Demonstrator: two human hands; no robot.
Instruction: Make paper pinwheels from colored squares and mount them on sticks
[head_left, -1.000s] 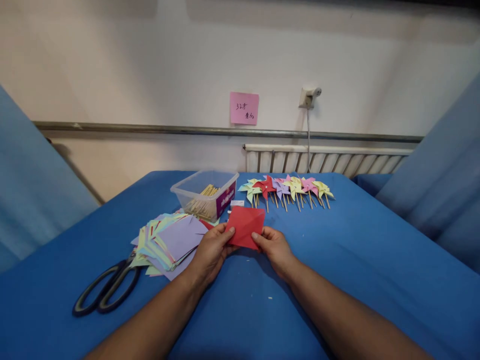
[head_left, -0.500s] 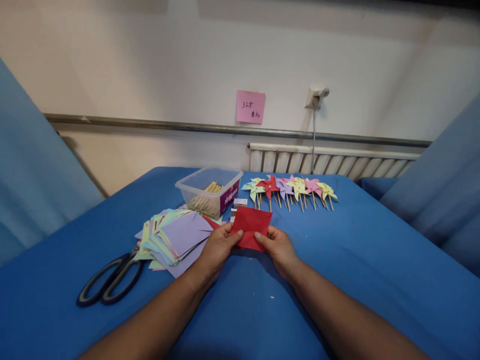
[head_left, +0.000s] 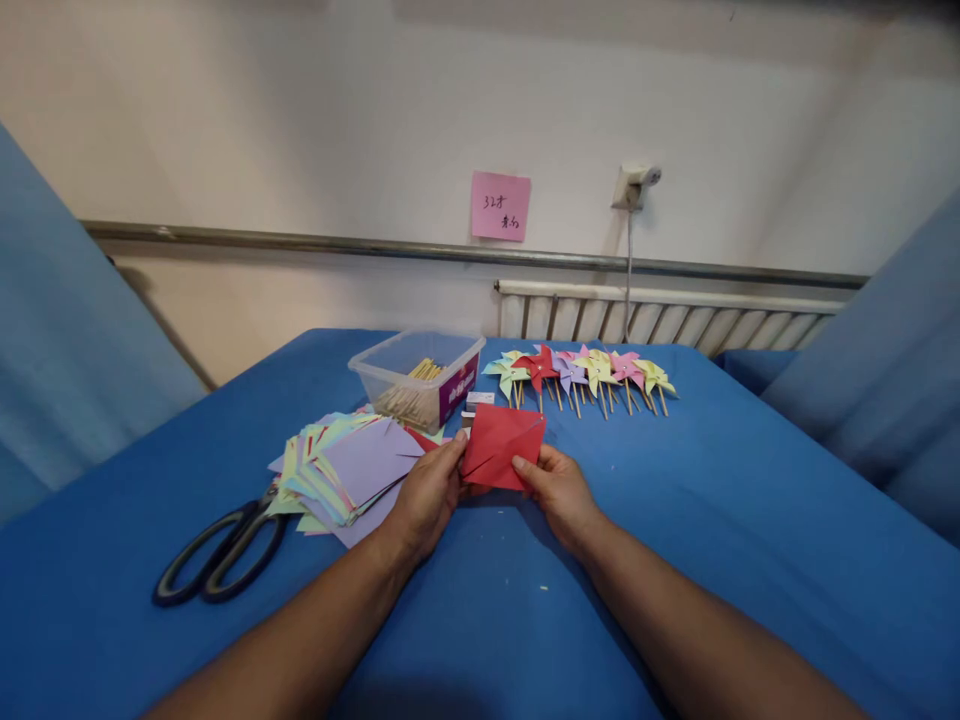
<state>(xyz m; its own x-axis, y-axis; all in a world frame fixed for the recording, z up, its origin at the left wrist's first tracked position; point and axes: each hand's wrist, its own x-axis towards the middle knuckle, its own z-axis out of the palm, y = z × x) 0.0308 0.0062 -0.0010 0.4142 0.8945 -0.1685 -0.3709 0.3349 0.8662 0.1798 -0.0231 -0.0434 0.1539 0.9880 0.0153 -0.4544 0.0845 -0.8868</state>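
Paper, red and square, held between both hands.

The red sheet is matt paper, the surface matt cloth; near its far edge, the box is smooth plastic, the pinwheels paper on wooden sticks.

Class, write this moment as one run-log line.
left grip: red square, left edge | right grip: red square, lower right | scissors: handles beside paper stack | pinwheels: right of tub
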